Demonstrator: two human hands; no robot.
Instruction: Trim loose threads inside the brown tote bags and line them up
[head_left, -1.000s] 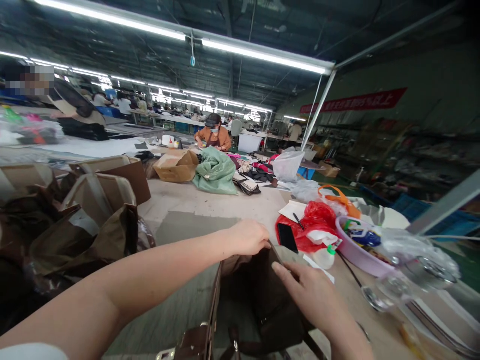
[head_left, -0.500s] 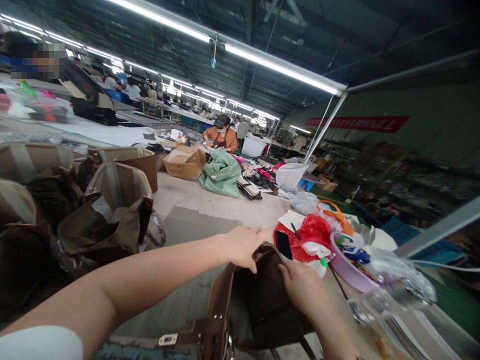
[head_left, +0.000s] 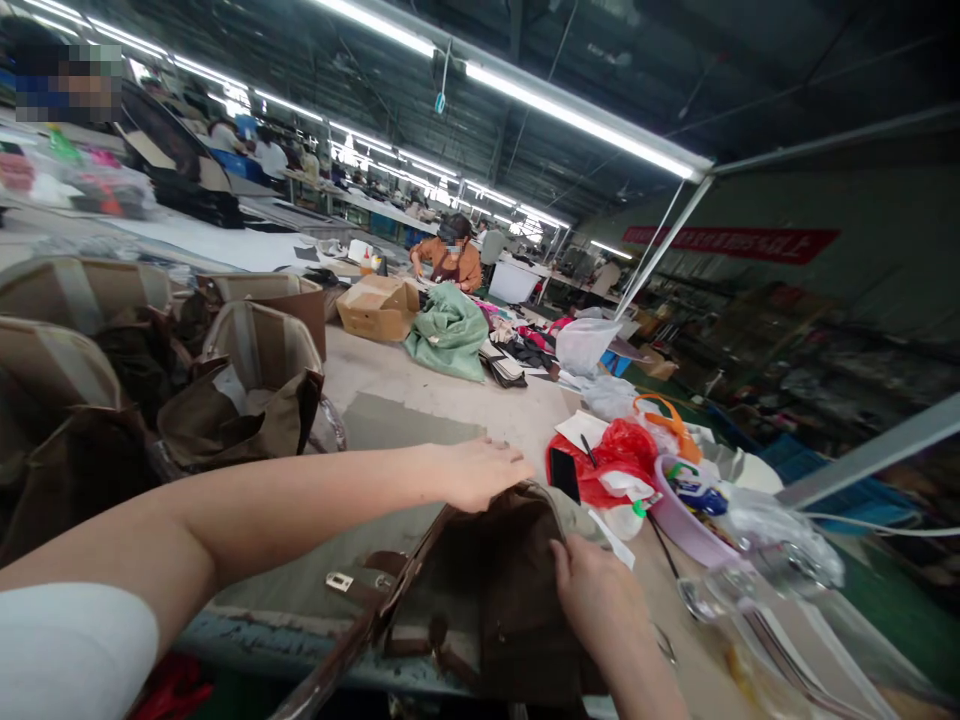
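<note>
A dark brown handbag (head_left: 480,590) with straps and a metal clasp lies open on the worktable (head_left: 420,400) right in front of me. My left hand (head_left: 480,472) rests on the bag's far upper edge, fingers curled over the rim. My right hand (head_left: 600,598) grips the bag's near right side, fingers bent onto the fabric. A black phone (head_left: 564,473) lies just beyond the bag on a red plastic bag (head_left: 622,445).
Several brown and tan bags (head_left: 247,400) are piled at the left. A pink basin (head_left: 686,515) with clutter and clear plastic sits at the right. A cardboard box (head_left: 379,307), a green sack (head_left: 450,335) and a seated person (head_left: 450,260) are further along the table.
The view has pulled back and tilted, showing the table's near edge. The bag now lies lower and flatter. My right hand slid down its right side; my left hand stays on the top rim.
</note>
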